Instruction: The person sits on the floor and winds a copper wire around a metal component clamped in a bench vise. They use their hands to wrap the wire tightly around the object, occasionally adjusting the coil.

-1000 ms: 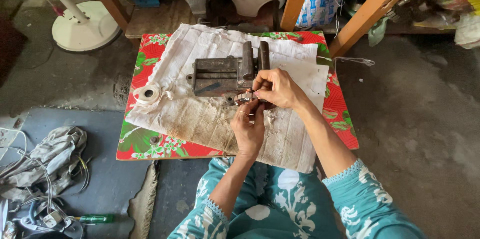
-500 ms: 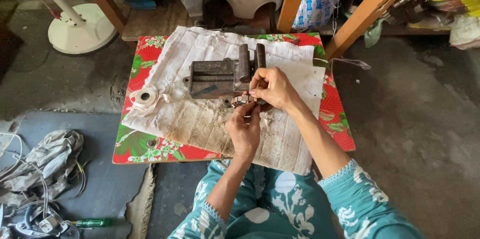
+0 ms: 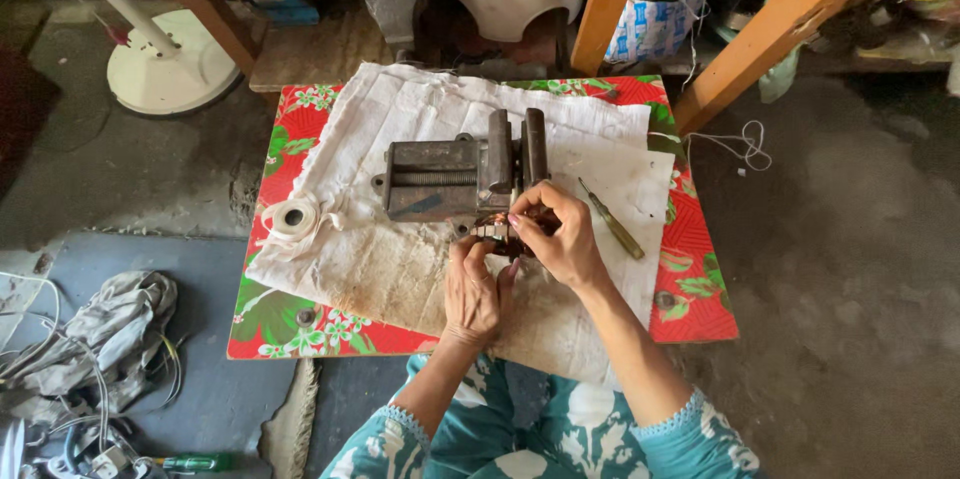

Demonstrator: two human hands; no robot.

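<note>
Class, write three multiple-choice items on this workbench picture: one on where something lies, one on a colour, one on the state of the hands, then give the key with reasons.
1. Where does the roll of white tape lie?
A. left of the metal vise
B. on top of the vise
C. on the concrete floor

2. What colour is the cloth under the vise?
A. blue
B. white
C. black

3. What are the hands doing?
A. resting flat on the cloth
B. both holding a small metal part
C. gripping the screwdriver

Key: 1 A, the tape sits on the cloth's left edge, apart from the vise. 2 B, the cloth is white with brownish stains. 3 B, the left hand and right hand pinch the part together just in front of the vise; the screwdriver lies untouched.
</note>
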